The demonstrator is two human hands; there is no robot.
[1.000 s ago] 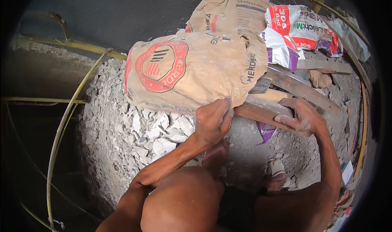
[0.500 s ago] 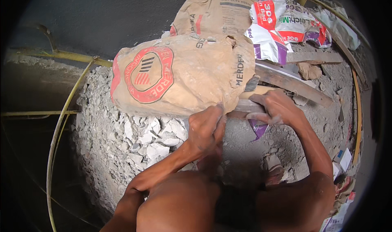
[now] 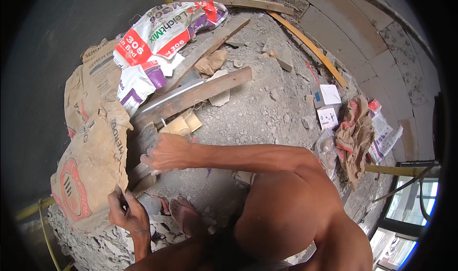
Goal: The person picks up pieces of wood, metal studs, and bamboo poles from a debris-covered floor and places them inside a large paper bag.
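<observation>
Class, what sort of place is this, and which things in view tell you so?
Probably a building or renovation site: there is a torn brown paper sack, a loose wooden plank on dusty ground, and broken grey rubble heaped at the lower left.

Matt, creased paper sack (image 3: 98, 154); rough wooden plank (image 3: 205, 92).

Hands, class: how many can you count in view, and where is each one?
2. The left hand pinches the edge of the front brown paper sack; the right hand is right of that sack, below the wooden plank in the picture. Neither is fully hidden.
</observation>
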